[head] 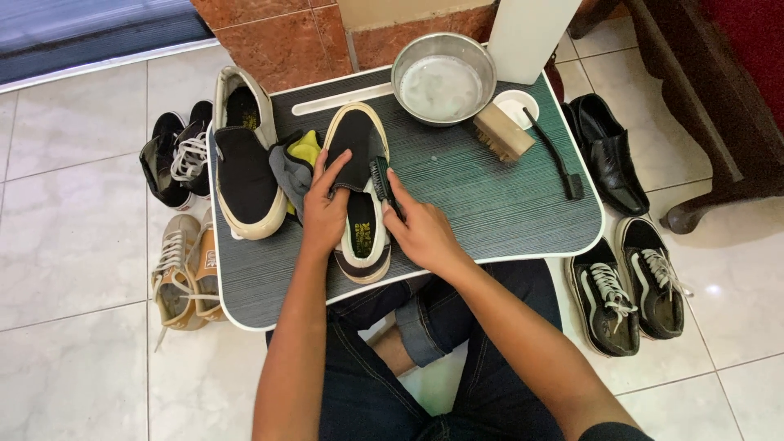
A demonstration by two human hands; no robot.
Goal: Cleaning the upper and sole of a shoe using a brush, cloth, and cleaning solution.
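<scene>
Black canvas under your palm: the slip-on (pixel 359 192) lies toe-away in the middle of the lap tray (pixel 490 204), its heel hanging just past the near edge. Your left hand (pixel 325 211) is spread over the shoe's left side, thumb across the vamp, pinning it down. Your right hand (pixel 420 233) is wrapped around a small dark brush (pixel 380 181), bristles touching the shoe's right edge near the collar.

Judging from this, you do best with short strokes along the sole line, working from collar toward toe, so the dirt moves one way. Press your left palm firmly, because the overhanging heel could tip the shoe if you push too hard. Angle the bristles into the seam where canvas meets the pale rubber; that is likely where grime sits.

Now the vessels. Steel bowl (pixel 443 79) at the far edge of the tray holds cloudy, greyish water, fairly shallow by the look of it. Just right of it, a small white cup (pixel 516 106) sits in the tray's recess; what is inside I cannot tell. A wooden brush (pixel 502 132) lies touching that cup, and a thin black brush (pixel 554 155) stretches toward the right edge.

Left of your shoe, a crumpled grey and yellow cloth (pixel 292 163), then the matching shoe (pixel 245 175) at the tray's left edge.
</scene>
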